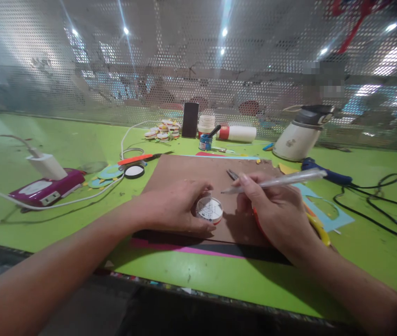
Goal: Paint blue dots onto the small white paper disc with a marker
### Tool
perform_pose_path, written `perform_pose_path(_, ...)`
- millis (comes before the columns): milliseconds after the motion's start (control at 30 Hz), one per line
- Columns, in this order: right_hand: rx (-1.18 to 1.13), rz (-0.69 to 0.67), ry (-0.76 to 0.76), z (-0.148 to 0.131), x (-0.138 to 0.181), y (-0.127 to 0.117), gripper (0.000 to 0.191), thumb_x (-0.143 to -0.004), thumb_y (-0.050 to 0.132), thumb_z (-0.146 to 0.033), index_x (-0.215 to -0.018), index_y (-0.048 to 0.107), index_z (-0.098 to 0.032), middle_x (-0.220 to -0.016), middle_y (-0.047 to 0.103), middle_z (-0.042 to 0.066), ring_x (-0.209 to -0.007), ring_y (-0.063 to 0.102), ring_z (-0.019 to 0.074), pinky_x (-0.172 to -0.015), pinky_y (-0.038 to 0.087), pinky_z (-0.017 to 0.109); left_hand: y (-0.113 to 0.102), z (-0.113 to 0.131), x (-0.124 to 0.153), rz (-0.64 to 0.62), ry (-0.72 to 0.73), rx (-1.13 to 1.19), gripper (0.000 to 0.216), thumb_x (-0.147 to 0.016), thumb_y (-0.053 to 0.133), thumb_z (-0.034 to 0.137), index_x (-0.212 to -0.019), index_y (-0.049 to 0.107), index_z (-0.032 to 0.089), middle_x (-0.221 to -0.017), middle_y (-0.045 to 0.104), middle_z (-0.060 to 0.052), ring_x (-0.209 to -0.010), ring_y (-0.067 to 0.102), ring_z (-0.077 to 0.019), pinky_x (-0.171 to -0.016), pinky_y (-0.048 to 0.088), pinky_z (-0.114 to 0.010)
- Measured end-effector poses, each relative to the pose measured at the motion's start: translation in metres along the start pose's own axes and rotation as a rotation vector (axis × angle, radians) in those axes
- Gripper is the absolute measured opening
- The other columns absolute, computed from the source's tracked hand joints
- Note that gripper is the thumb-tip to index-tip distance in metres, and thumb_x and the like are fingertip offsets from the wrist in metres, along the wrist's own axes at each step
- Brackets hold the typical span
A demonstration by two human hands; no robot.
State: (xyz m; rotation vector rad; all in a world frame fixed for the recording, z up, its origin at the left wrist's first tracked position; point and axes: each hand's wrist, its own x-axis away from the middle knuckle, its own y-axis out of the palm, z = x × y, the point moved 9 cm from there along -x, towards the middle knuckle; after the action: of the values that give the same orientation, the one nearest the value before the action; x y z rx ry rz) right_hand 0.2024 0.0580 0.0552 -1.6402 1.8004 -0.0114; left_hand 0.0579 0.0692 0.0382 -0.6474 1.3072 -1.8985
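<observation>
Green table (16, 140) fills my view. Far on the left sits a pink power strip (49, 190) with a white plug (46, 165) in it. Next come some blue paper rings (110, 172) and a round white disc (134, 171) with a black rim. Then I see the brown card (184, 170), flat on the table.

The left hand (175, 205) rests on the card. Its fingers curl around a small round white piece (209, 209) and pinch its rim, holding it down on the card. I think this piece is light and thin, and maybe easy to bend. So the rim looks like the best place to hold it. It has thin lines on top, but I can read no words there.

Just to the right, the right hand (275, 214) grips a clear pen (282, 179). Its fingers are closed around the pen, and the tip is near the piece. Further right lie a blue glue gun (338, 178) and a black cable (376, 205). No labels are clear enough to read.
</observation>
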Motion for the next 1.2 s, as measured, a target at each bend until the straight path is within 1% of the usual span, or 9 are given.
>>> perform_pose_path(167,-0.056,-0.006,-0.043,0.003,-0.002,0.002,0.024,-0.095,0.054,-0.039,-0.095,0.066,-0.019,-0.069,0.069,0.001,-0.062,0.063,0.0145,-0.062,0.05,0.026,-0.008,-0.01,0.006,0.051,0.003,0.109,0.08,-0.077,0.066,0.057,-0.143,0.041,0.021,-0.139,0.058,-0.013,-0.121,0.059,-0.0289,-0.099,0.048,-0.041)
perform_pose_path(233,0.018,-0.07,-0.11,0.001,-0.001,0.007,0.018,-0.096,0.054,-0.034,-0.095,0.066,-0.02,-0.082,0.073,0.004,-0.075,0.067,0.0164,-0.072,0.052,0.028,-0.018,-0.015,0.009,0.127,0.011,0.122,0.079,-0.079,0.067,0.051,-0.147,0.037,0.023,-0.146,0.051,-0.013,-0.127,0.055,-0.0279,-0.104,0.046,-0.041)
perform_pose_path(333,0.095,-0.166,-0.179,0.002,0.001,0.015,0.015,-0.095,0.056,-0.03,-0.102,0.066,-0.021,-0.093,0.075,0.004,-0.084,0.069,0.0178,-0.077,0.052,0.03,-0.033,-0.023,0.012,0.226,0.02,0.152,0.082,-0.08,0.067,0.052,-0.15,0.032,0.025,-0.147,0.05,-0.013,-0.131,0.053,-0.0279,-0.106,0.046,-0.042)
perform_pose_path(533,0.088,-0.35,-0.159,0.005,0.003,0.029,0.032,-0.09,0.062,-0.035,-0.118,0.06,-0.019,-0.107,0.072,0.008,-0.095,0.068,0.0214,-0.085,0.052,0.037,-0.038,-0.033,0.012,0.2,-0.015,0.153,0.089,-0.075,0.071,0.052,-0.149,0.033,0.021,-0.14,0.057,-0.016,-0.125,0.058,-0.0295,-0.103,0.047,-0.043)
perform_pose_path(667,0.207,-0.478,-0.104,0.002,0.008,0.037,0.054,-0.082,0.071,-0.04,-0.128,0.054,-0.018,-0.123,0.065,0.011,-0.108,0.063,0.0259,-0.092,0.049,0.041,-0.025,-0.033,0.013,0.111,0.023,0.15,0.088,-0.077,0.069,0.055,-0.151,0.029,0.028,-0.142,0.056,-0.012,-0.131,0.054,-0.0269,-0.107,0.044,-0.042)
perform_pose_path(800,0.293,-0.558,-0.085,0.002,0.011,0.044,0.057,-0.078,0.076,-0.038,-0.127,0.054,-0.019,-0.117,0.065,0.01,-0.1,0.063,0.0251,-0.084,0.049,0.038,-0.02,-0.033,0.014,0.062,-0.003,0.12,0.089,-0.077,0.068,0.059,-0.153,0.027,0.033,-0.144,0.054,-0.009,-0.129,0.054,-0.0271,-0.103,0.046,-0.04)
perform_pose_path(933,0.291,-0.53,-0.129,0.004,0.01,0.046,0.046,-0.082,0.074,-0.039,-0.12,0.057,-0.02,-0.105,0.066,0.006,-0.09,0.062,0.0213,-0.076,0.048,0.032,-0.019,-0.022,0.015,0.002,-0.034,0.086,0.089,-0.079,0.066,0.057,-0.154,0.026,0.031,-0.143,0.055,-0.008,-0.126,0.055,-0.0268,-0.102,0.045,-0.039)
perform_pose_path(1033,0.299,-0.52,-0.119,0.007,0.009,0.045,0.041,-0.084,0.071,-0.042,-0.116,0.06,-0.02,-0.098,0.066,0.005,-0.084,0.061,0.0204,-0.072,0.046,0.031,-0.015,-0.012,0.015,-0.043,0.0,0.071,0.086,-0.081,0.064,0.058,-0.153,0.029,0.026,-0.139,0.059,-0.009,-0.122,0.057,-0.0268,-0.1,0.045,-0.038)
perform_pose_path(1200,0.32,-0.538,-0.112,0.008,0.006,0.044,0.037,-0.084,0.07,-0.043,-0.112,0.061,-0.021,-0.097,0.067,0.005,-0.082,0.062,0.0201,-0.069,0.045,0.03,-0.01,-0.006,0.013,-0.018,0.077,0.022,0.084,-0.08,0.065,0.057,-0.15,0.033,0.025,-0.139,0.059,-0.008,-0.123,0.057,-0.0282,-0.099,0.045,-0.037)
